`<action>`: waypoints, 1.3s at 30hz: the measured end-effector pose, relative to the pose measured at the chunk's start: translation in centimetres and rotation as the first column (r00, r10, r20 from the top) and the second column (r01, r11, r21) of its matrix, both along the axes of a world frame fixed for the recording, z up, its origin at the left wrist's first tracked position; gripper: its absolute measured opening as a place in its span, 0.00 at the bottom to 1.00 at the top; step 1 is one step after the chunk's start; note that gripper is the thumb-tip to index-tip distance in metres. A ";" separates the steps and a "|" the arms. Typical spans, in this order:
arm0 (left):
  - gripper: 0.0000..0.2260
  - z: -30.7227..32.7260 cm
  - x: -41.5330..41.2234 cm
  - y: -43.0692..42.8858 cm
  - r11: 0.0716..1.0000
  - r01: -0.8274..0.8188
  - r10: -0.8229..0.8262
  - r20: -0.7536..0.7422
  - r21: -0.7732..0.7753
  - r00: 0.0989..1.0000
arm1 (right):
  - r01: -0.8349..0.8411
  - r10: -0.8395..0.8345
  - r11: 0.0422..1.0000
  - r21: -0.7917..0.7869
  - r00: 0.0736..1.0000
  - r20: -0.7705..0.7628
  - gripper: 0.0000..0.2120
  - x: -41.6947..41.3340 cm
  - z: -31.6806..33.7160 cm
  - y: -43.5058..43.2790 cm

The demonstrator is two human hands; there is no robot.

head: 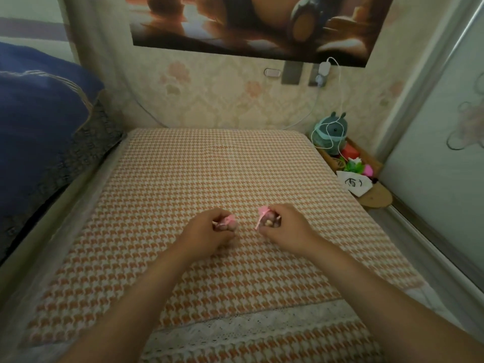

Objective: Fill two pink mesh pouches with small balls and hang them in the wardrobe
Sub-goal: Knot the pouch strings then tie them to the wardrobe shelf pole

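Near the middle of the houndstooth cover point(235, 166), the left hand point(207, 231) is gripping the left pouch point(230, 223) and the right hand point(286, 227) is gripping the right pouch point(269, 221), the two lying just apart. Both pouches are looking light, soft and lumpy, so pinching at the ribbon point(262, 212) necks is probably suiting them best.
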State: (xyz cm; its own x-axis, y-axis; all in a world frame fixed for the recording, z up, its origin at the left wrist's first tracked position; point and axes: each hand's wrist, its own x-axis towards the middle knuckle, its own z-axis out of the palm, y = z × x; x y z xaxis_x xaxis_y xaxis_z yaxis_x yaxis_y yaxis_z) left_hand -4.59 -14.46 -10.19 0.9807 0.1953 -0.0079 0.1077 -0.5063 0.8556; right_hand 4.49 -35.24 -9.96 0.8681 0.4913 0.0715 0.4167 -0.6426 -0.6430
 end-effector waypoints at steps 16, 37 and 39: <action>0.15 4.4 20.4 -3.7 0.997 0.021 -0.017 0.045 -0.072 0.999 | 0.079 -0.066 0.993 0.089 0.988 -0.138 0.25 17.4 3.6 -2.0; 0.09 47.2 27.4 -41.0 0.880 0.417 -0.449 -0.114 -0.228 0.886 | 0.585 -0.555 0.809 0.056 0.791 -0.257 0.18 12.8 46.7 -40.0; 0.10 48.9 27.7 -44.8 0.837 0.501 -0.531 -0.106 -0.219 0.841 | 0.667 -0.638 0.744 0.045 0.729 -0.245 0.17 11.4 49.2 -43.5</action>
State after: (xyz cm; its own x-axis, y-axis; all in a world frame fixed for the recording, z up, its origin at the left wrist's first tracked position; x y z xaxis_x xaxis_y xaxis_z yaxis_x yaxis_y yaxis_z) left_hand 23.11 -59.30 38.67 0.9208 -0.3578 -0.1549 0.0129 -0.3691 0.9293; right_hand 15.91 -78.74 39.27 0.9717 -0.2027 -0.1215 -0.2231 -0.6177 -0.7541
